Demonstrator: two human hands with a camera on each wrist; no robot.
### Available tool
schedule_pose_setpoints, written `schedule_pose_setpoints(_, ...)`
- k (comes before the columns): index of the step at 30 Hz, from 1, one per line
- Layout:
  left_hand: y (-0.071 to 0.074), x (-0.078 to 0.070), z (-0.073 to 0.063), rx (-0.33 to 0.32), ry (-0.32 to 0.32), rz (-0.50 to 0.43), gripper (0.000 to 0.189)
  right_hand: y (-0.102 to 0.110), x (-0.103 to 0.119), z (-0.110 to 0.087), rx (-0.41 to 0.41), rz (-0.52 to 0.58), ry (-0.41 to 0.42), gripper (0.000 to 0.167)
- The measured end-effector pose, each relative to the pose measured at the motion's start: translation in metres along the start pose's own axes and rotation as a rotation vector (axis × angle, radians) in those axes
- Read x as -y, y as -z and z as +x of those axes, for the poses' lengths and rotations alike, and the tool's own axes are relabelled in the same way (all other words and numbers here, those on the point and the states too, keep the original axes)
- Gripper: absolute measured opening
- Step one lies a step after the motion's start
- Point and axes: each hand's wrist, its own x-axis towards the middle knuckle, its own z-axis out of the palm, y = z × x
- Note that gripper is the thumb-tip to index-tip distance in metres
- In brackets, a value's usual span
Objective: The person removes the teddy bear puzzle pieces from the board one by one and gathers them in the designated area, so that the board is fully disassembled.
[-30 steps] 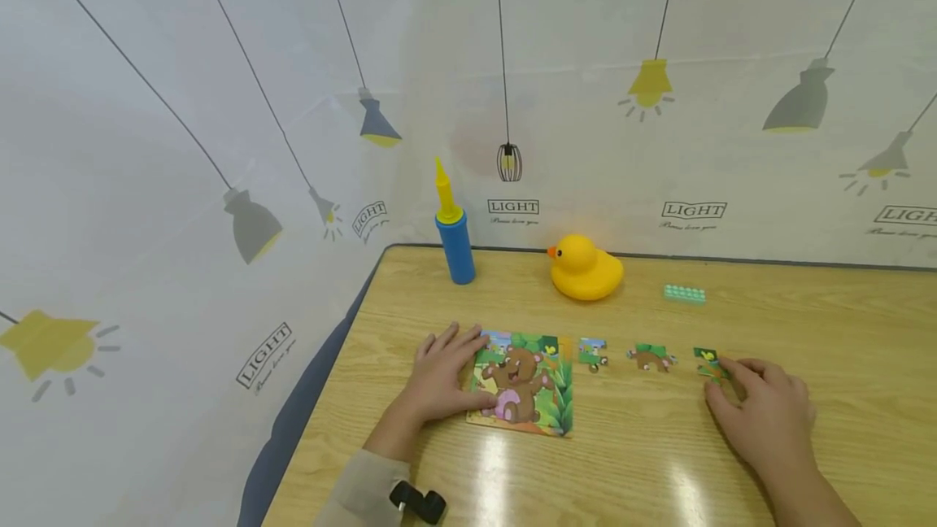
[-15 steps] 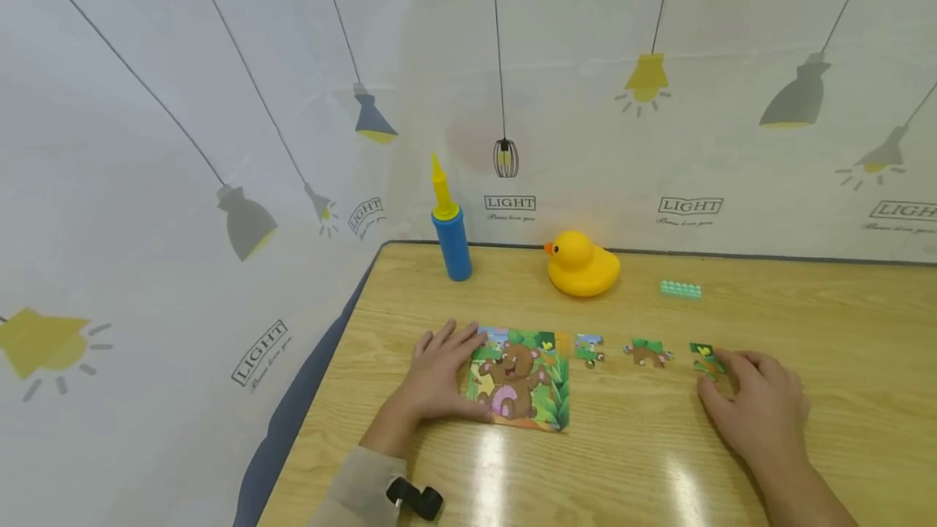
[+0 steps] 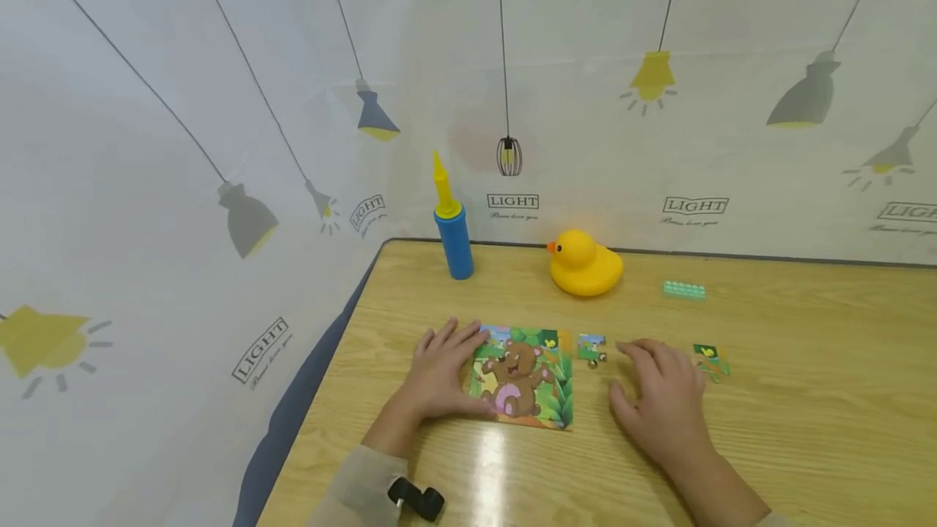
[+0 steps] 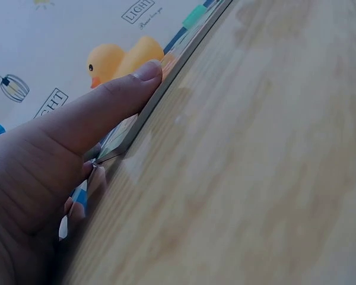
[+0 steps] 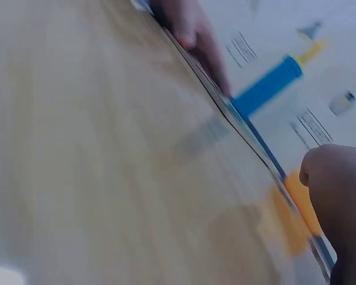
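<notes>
Left hand (image 3: 442, 376) on bear puzzle (image 3: 518, 385); right hand (image 3: 662, 405) between loose piece (image 3: 590, 346) and bird piece (image 3: 708, 354); yellow duck (image 3: 586, 267) behind.

Head view: high, looking forward and down; widest and farthest off, taking in bench (image 3: 827, 364), wall (image 3: 586, 15), left grip (image 3: 439, 376) and right grip (image 3: 662, 401); left wrist view: low, very near the left grip, canted, facing over the bench to duck (image 3: 586, 264) and wall; right wrist view: low, canted the opposite way, right grip close at its edge, facing across to left grip and pump (image 3: 457, 244); head and left wrist share the duck; head and right wrist, the pump.
</notes>
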Motion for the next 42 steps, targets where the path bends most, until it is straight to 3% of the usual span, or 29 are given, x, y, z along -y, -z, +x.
schedule_pose_setpoints(5,-0.002,0.001,0.002,0.005,0.003,-0.008,0.128,-0.028,0.039,0.003,0.139,0.074,0.027,0.034)
schedule_pose_setpoints(11,-0.002,0.002,0.002,0.000,0.004,0.004,0.125,-0.053,0.073,0.011,0.210,0.107,0.106,0.026)
schedule_pose_setpoints(21,0.000,0.001,0.001,0.001,0.009,0.010,0.124,-0.075,0.095,0.026,0.214,0.197,0.209,0.030)
schedule_pose_setpoints(24,0.000,0.001,0.002,-0.001,0.005,0.016,0.124,-0.079,0.097,0.030,0.255,0.227,0.220,0.029)
schedule_pose_setpoints(35,0.002,0.000,0.002,0.005,0.008,0.019,0.124,-0.086,0.096,0.034,0.376,0.226,0.093,0.025)
schedule_pose_setpoints(42,0.000,0.001,0.001,0.010,0.007,0.032,0.125,-0.086,0.099,0.037,0.450,0.210,-0.015,0.033)
